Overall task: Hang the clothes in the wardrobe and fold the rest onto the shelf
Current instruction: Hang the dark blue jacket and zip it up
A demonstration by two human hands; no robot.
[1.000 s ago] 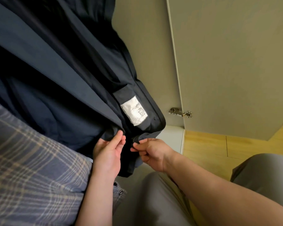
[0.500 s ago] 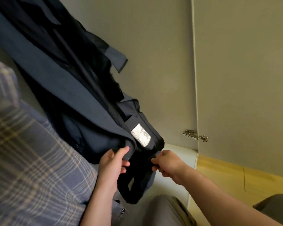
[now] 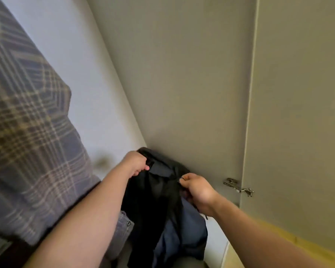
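- I see the wardrobe's side panel point(image 3: 182, 84) and open door point(image 3: 298, 93) standing bare across the upper view. A second ago dark cloth hung over that stretch.
- A plaid shirt point(image 3: 27, 142) fills the left edge of the view against the pale back wall point(image 3: 75, 74). It is in much the same place as before and looks hung, though I cannot see any hanger.
- The navy garment point(image 3: 166, 200) has dropped. It draped from high on the left a second ago. Now it is bunched low at the foot of the wardrobe, near the bottom corner where the side panel meets the back wall, and it trails down over the white base point(image 3: 219, 235).
- The left hand point(image 3: 134, 165) grips the top fold of the garment with its fingers curled round the cloth.
- The right hand point(image 3: 197, 188) pinches the opposite edge between thumb and forefinger, so the piece is held up between the two hands.
- The white label that showed a second ago is out of sight. The door hinge point(image 3: 238, 187) sits just to the right of the right hand.
- My reading is that this piece is not hung. It has either come off its support or been taken down for folding onto the shelf, so the task remains open for it.
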